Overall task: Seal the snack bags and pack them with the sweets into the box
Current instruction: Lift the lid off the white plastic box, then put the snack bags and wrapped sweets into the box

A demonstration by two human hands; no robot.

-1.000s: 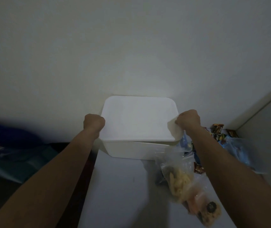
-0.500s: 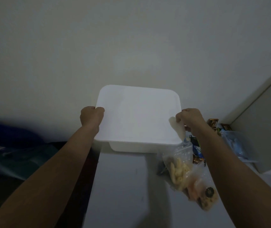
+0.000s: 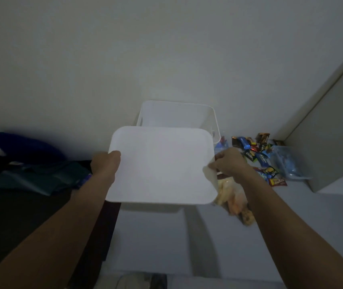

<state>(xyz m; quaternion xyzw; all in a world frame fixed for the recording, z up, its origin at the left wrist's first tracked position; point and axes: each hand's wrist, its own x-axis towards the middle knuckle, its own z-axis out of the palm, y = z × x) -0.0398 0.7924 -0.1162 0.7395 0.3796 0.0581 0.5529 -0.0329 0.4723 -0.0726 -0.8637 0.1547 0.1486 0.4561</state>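
A white lid (image 3: 160, 165) is held flat in the air in front of me. My left hand (image 3: 106, 163) grips its left edge and my right hand (image 3: 228, 161) pinches its right edge. Behind it the white box (image 3: 177, 115) stands uncovered against the wall, its inside partly hidden by the lid. Clear snack bags (image 3: 233, 200) with yellow and orange snacks lie on the white table (image 3: 187, 243) under my right forearm. Wrapped sweets (image 3: 256, 151) are scattered to the right of the box.
A clear blue-tinted plastic bag (image 3: 287, 163) lies right of the sweets, beside a white cabinet panel (image 3: 333, 132). Dark green and blue fabric (image 3: 35, 176) lies on a dark surface left of the table. The wall rises straight behind the box.
Both hands have lifted the lid off the box and drawn it toward me. The box's open top now shows behind the lid.
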